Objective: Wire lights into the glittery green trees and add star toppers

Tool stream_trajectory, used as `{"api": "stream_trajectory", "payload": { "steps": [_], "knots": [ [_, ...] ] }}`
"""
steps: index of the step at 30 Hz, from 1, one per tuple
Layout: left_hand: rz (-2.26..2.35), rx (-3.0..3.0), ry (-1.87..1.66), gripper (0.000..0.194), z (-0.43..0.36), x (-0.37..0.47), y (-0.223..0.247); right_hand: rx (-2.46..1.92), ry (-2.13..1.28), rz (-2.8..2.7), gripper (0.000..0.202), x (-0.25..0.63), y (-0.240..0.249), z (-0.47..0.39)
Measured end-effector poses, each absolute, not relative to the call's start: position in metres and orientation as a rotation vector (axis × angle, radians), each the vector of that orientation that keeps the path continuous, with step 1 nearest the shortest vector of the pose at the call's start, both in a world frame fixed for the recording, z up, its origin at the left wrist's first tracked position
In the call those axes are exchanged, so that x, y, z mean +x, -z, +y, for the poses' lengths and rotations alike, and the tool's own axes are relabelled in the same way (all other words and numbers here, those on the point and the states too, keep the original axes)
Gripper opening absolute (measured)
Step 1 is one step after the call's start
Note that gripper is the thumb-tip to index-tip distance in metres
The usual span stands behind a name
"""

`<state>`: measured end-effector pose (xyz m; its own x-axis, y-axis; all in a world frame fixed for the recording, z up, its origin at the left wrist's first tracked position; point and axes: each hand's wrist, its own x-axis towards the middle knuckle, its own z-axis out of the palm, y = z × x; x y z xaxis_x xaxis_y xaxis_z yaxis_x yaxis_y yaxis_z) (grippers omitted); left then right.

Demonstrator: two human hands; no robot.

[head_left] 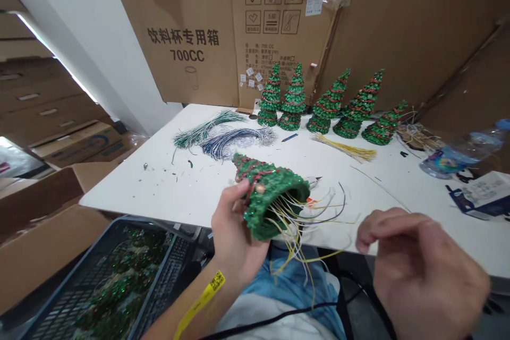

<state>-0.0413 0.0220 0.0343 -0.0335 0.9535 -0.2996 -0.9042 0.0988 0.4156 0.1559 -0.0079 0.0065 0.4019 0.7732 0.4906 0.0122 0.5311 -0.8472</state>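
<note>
The left hand (239, 228) grips a green tinsel tree (274, 183) around its side, above the table's near edge. The tree lies tilted, its tip toward the far left and its hollow base opening toward the near right. Red garland winds around it, with a gold-toned bead on its side; yellow, white and dark blue wires (297, 234) spill from the opening. The right hand (422, 271) is raised just right of the wires, fingers bent; blur hides whether it pinches one.

The white table (131, 186) has scattered scraps on its left part and open surface along its right near edge. Farther back lie a green-and-white wire bundle (209, 127), a blue one (235, 138) and a yellow one (346, 147). Five similar trees (292, 98) line the far side, before a carton (191, 5) printed "饮料杯专用箱 700CC", with umbrella, arrow and glass symbols and "5层". At right, a clear bottle (458, 154) bears a colourful label, unreadable here. A basket (99, 244) at near left holds more green tinsel pieces.
</note>
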Motion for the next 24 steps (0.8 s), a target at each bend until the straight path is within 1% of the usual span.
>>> {"api": "stream_trajectory", "payload": {
  "steps": [2,3,5,7,9,12,15,18,19,22,24],
  "knots": [
    [0.532,-0.015,-1.474,0.020,0.027,-0.048,-0.038,-1.048,-0.473,-1.040,0.043,0.167,-0.003,0.008],
    [0.523,-0.055,-1.469,0.018,0.030,-0.050,-0.040,-1.137,-0.463,-1.060,0.038,0.173,0.000,0.017],
    [0.516,-0.085,-1.477,0.029,0.035,-0.055,-0.044,-1.280,-0.505,-1.166,0.032,0.183,0.012,0.035],
    [0.488,-0.083,-1.482,0.039,0.038,-0.060,-0.046,-1.437,-0.585,-1.358,0.035,0.185,0.027,0.048],
    [0.426,-0.087,-1.498,0.042,0.041,-0.065,-0.046,-1.575,-0.622,-1.530,0.035,0.176,0.042,0.053],
    [0.334,-0.098,-1.554,0.042,0.044,-0.073,-0.044,-1.756,-0.507,-1.628,0.034,0.150,0.061,0.049],
    [0.290,-0.048,-1.586,0.043,0.046,-0.082,-0.043,-1.851,-0.411,-1.644,0.032,0.131,0.068,0.043],
    [0.277,-0.016,-1.607,0.048,0.046,-0.092,-0.044,-1.832,-0.445,-1.647,0.026,0.138,0.065,0.045],
    [0.267,-0.019,-1.630,0.049,0.046,-0.095,-0.045,-1.803,-0.477,-1.640,0.027,0.144,0.063,0.047],
    [0.253,-0.023,-1.697,0.054,0.045,-0.103,-0.049,-1.687,-0.613,-1.558,0.050,0.167,0.056,0.056],
    [0.259,0.000,-1.735,0.054,0.045,-0.109,-0.050,-1.614,-0.713,-1.437,0.056,0.177,0.055,0.061]
  ]
}}
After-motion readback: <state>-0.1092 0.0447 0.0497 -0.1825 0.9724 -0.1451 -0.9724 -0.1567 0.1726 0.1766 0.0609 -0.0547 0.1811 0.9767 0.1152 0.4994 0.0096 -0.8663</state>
